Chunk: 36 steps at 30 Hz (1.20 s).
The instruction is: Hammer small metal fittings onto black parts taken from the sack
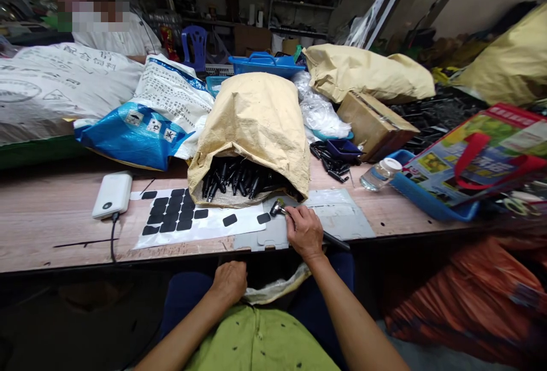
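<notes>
My right hand (305, 231) is wrapped around a small hammer (277, 207) just above a grey sheet (342, 214) at the table's front edge. The hammer's metal head points left, and its black handle sticks out to the right of my fist. Below the table edge, over my lap, my left hand (231, 280) is closed; its fingertips and anything in them are hidden. Beside it hangs the pale rim of a sack (277, 288). Ahead, a tan sack (260, 114) lies with its mouth toward me, full of black pen-like plastic parts (239, 180).
Black square pads (173, 208) lie on white paper, left of the hammer. A white power bank (113, 194) with a cable is further left. On the right are a glass jar (380, 173), a blue tray (444, 206) and a cardboard box (376, 123). A person (111, 35) sits at back left.
</notes>
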Motion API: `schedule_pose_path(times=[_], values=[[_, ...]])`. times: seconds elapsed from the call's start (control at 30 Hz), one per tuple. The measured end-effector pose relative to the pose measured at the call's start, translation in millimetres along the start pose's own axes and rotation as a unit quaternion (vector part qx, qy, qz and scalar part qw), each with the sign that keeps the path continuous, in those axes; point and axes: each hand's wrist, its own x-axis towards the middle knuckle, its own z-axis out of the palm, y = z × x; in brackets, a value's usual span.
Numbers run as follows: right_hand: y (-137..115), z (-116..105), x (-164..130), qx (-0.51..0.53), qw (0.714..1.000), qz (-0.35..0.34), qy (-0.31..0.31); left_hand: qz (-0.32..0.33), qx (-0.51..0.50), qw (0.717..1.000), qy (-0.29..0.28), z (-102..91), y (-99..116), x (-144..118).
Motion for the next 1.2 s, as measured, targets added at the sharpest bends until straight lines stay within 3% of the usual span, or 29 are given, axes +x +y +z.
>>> schedule_pose_path(times=[0.13,0.23,0.37,0.47,0.63,0.73,0.83,0.97,1.07,1.2], values=[[0.1,0.9,0.0,-0.001,1.0,0.001,-0.003,-0.003,-0.011,1.0,0.0,-0.8,1.7,-4.9],[-0.1,1.1,0.0,-0.008,1.0,0.004,-0.008,0.034,-0.026,0.999,-0.001,-5.8,6.4,-13.8],[-0.2,1.1,0.4,-0.007,1.0,0.002,-0.005,0.122,-0.108,0.986,0.024,-32.8,17.0,-24.5],[0.0,1.4,0.4,-0.006,1.0,0.0,-0.002,0.136,-0.183,0.967,0.112,-69.7,25.5,-15.3],[0.3,1.1,0.2,-0.005,1.0,0.0,-0.001,0.041,-0.218,0.907,0.358,-124.5,29.0,44.0],[0.4,0.5,0.5,-0.003,1.0,0.0,-0.001,-0.009,-0.191,0.894,0.406,-138.8,25.9,80.4],[0.4,0.2,0.8,0.0,1.0,0.0,0.002,-0.014,-0.176,0.895,0.409,-140.8,19.7,96.0],[0.5,1.0,0.3,-0.001,1.0,0.005,-0.004,0.06,-0.161,0.892,0.417,-128.9,1.0,82.3],[0.7,1.5,0.0,-0.002,1.0,0.005,-0.007,0.132,-0.177,0.903,0.369,-113.2,-19.6,63.3],[0.3,1.1,0.3,-0.007,1.0,0.003,-0.006,0.153,-0.204,0.913,0.317,-96.8,-39.2,51.4]])
